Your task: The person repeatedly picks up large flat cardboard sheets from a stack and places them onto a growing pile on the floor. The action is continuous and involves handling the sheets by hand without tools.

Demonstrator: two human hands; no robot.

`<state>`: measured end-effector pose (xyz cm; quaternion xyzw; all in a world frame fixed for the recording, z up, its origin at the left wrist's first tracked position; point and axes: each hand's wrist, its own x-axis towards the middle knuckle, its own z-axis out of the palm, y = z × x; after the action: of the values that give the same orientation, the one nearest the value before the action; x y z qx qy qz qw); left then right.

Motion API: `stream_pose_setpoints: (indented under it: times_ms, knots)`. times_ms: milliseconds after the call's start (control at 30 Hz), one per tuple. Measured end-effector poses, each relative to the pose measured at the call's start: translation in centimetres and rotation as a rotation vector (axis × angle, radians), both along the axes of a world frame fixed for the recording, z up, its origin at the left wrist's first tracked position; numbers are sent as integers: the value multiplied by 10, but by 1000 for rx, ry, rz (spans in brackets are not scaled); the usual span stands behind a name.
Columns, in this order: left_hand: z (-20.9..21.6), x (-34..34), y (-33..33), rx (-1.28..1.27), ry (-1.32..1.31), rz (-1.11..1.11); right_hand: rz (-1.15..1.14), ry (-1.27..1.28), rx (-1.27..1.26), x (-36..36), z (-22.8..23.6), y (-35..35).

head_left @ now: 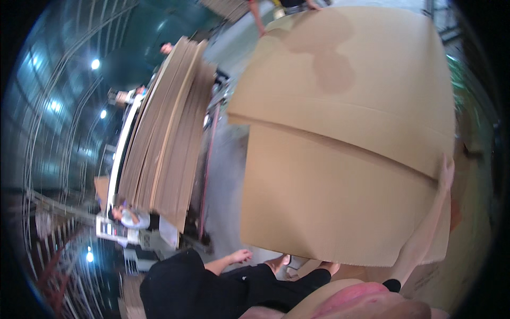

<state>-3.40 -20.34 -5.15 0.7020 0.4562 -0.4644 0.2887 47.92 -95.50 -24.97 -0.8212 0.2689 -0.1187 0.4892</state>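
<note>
The left hand point(241, 257) hangs just beside a corner of the near sheet point(319, 207), fingers loosely curled, nothing seen in it, so it seems to bear no load; the sheet, plain brown card, spreads in front of the body; the right hand point(447, 173) is stretched out to its right edge, where the far sheet point(372, 80) laps over it, likely to steady both at the step; whether those fingers pinch or merely rest, I cannot tell; the far sheet reaches past the near one on the left; at its far edge are a co-worker's hands point(262, 32), probably because so wide a board needs support at both ends; well apart, left, stands a thick stack point(170, 133), its layers packed close; a person point(133, 218) is beside it.
</note>
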Motion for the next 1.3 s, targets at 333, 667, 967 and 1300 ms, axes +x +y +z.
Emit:
stream_pose_setpoints:
  times_ms: [333, 667, 967, 1300]
  knots:
    - [-9, 12, -25, 1, -233, 130, 114, 131, 165, 49, -34, -109]
    - [-30, 167, -161, -446, -695, 330, 327, -62, 205, -186, 154, 41]
    - [-1, 107, -219, -1022, -469, 1204, 367, 712, 1363, -450, 141, 262]
    - [41, 105, -143, -633, -786, 980, 186, 229, 1499, -387, 234, 276]
